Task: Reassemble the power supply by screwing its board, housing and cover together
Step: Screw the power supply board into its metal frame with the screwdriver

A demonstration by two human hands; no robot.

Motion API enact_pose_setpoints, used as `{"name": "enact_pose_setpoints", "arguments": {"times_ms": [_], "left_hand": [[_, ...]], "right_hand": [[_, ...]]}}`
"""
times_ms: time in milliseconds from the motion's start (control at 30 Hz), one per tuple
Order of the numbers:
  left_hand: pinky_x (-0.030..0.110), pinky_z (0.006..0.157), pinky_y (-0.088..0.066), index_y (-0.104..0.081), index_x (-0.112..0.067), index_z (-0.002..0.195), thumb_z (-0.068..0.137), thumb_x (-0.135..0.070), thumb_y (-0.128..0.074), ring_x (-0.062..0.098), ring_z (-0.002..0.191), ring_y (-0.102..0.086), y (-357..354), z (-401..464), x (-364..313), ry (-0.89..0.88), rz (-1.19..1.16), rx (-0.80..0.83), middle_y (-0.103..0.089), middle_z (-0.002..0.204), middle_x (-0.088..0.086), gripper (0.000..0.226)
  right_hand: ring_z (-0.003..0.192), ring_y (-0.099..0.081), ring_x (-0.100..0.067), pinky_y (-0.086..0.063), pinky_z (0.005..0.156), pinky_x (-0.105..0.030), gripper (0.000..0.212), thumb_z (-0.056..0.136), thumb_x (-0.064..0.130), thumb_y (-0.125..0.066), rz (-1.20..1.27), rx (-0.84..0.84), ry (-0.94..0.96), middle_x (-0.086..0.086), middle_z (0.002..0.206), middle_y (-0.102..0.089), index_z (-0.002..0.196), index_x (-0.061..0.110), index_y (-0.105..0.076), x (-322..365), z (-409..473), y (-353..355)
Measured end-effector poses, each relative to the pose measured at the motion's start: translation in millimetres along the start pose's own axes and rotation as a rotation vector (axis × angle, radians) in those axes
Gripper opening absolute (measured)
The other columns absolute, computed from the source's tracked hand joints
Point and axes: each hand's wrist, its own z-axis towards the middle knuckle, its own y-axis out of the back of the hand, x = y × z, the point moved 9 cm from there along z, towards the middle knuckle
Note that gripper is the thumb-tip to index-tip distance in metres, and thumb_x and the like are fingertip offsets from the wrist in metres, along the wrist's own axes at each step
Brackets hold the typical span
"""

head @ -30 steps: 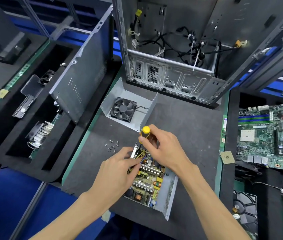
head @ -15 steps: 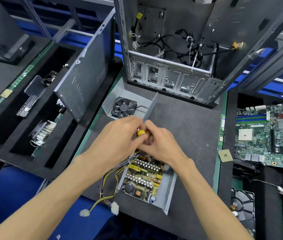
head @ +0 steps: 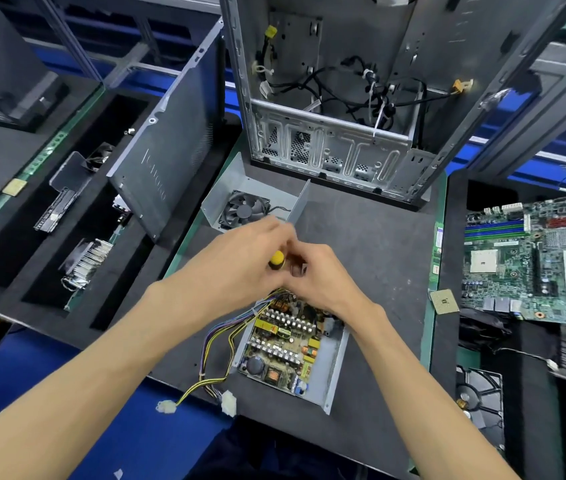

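Now my right hand (head: pixel 312 275) and left hand (head: pixel 240 258) both wrap the screwdriver (head: pixel 276 260); I should hold it straight over the board (head: pixel 281 337).

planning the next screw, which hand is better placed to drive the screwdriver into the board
Probably the right hand: it sits directly over the open grey metal housing's far edge beside the yellow-capped screwdriver. The left hand also meets it, reaching across.

No writing can be read anywhere: the print on the circuit board (head: pixel 534 258) at right and on the green strip (head: pixel 436 251) beside it is too small.
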Motion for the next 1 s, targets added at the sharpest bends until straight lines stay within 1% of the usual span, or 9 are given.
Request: {"name": "enact_pose_setpoints", "arguments": {"times_ms": [100,200,267,333,433,500,567,767,1000], "left_hand": [[0.035,0.065,-0.046,-0.057,-0.026,0.09,0.086,-0.048,-0.069,0.016,0.076,-0.06,6.3,0.7,13.8,0.174,0.029,-0.086,-0.056,0.077,-0.01,0.025],[0.037,0.072,-0.047,-0.065,-0.022,0.097,0.093,-0.024,-0.063,0.023,0.084,-0.061,0.1,2.7,5.2,0.068,0.061,0.003,-0.05,0.08,-0.01,0.005],[0.042,0.076,-0.05,-0.066,-0.02,0.107,0.093,-0.013,-0.059,0.025,0.088,-0.06,-0.7,2.0,2.8,0.006,0.094,0.063,-0.053,0.093,-0.005,0.017],[0.045,0.078,-0.051,-0.061,-0.02,0.109,0.092,-0.026,-0.062,0.025,0.09,-0.062,4.2,1.3,4.9,0.028,0.092,0.041,-0.058,0.1,-0.003,0.019],[0.04,0.071,-0.051,-0.059,-0.021,0.099,0.087,-0.051,-0.065,0.022,0.08,-0.062,10.7,0.7,14.7,0.158,0.092,-0.057,-0.063,0.083,-0.006,0.034],[0.038,0.072,-0.05,-0.064,-0.02,0.094,0.091,-0.037,-0.066,0.023,0.081,-0.061,5.7,2.5,11.0,0.122,0.082,-0.032,-0.057,0.077,-0.009,0.018],[0.037,0.075,-0.048,-0.068,-0.021,0.097,0.092,-0.024,-0.066,0.018,0.081,-0.056,1.0,4.7,4.1,0.024,0.092,0.036,-0.045,0.077,-0.014,0.007],[0.039,0.071,-0.051,-0.062,-0.023,0.095,0.085,-0.05,-0.066,0.021,0.078,-0.062,5.3,2.3,13.7,0.124,0.107,-0.007,-0.061,0.079,-0.007,0.029],[0.035,0.074,-0.045,-0.068,-0.019,0.104,0.092,-0.018,-0.064,0.014,0.079,-0.05,-1.8,0.4,1.9,-0.067,0.074,0.024,-0.047,0.086,-0.011,0.012]], "right_hand": [[0.056,-0.042,-0.012,-0.039,0.055,-0.029,0.024,0.075,0.047,-0.061,0.013,-0.036,-0.05,0.008,0.058,-0.049,0.073,0.029,-0.046,-3.5,1.7,-0.6],[0.058,-0.048,-0.011,-0.046,0.058,-0.031,0.027,0.077,0.049,-0.061,-0.01,-0.045,-0.038,0.01,0.061,-0.053,0.084,0.024,-0.053,1.4,3.2,-1.0],[0.057,-0.05,-0.008,-0.044,0.057,-0.024,0.014,0.084,0.045,-0.066,0.011,-0.016,-0.01,0.011,0.063,-0.055,0.086,0.039,-0.053,4.4,1.5,-2.6],[0.055,-0.048,-0.009,-0.04,0.056,-0.022,0.029,0.088,0.033,-0.07,0.021,-0.016,-0.007,0.013,0.061,-0.054,0.08,0.05,-0.047,2.2,0.6,-1.5],[0.056,-0.046,-0.011,-0.041,0.055,-0.032,0.035,0.085,0.029,-0.073,-0.021,-0.042,-0.031,0.013,0.058,-0.05,0.073,0.042,-0.043,-0.4,1.2,-0.3],[0.059,-0.051,-0.012,-0.05,0.06,-0.04,0.019,0.083,0.038,-0.071,-0.019,-0.024,-0.046,0.01,0.063,-0.055,0.082,0.032,-0.052,2.0,2.0,-3.9],[0.062,-0.056,-0.013,-0.053,0.064,-0.042,0.028,0.081,0.044,-0.067,-0.027,-0.037,-0.054,0.008,0.066,-0.06,0.095,0.022,-0.058,2.6,2.0,-2.5],[0.056,-0.043,-0.009,-0.037,0.056,-0.027,0.015,0.08,0.044,-0.061,0.027,-0.021,-0.032,0.02,0.061,-0.051,0.073,0.05,-0.048,-0.2,-2.3,-1.7],[0.061,-0.045,-0.01,-0.048,0.061,-0.038,0.022,0.078,0.045,-0.065,0.047,-0.072,-0.099,0.011,0.062,-0.051,0.084,0.025,-0.058,-2.5,-5.5,-0.9]]}}
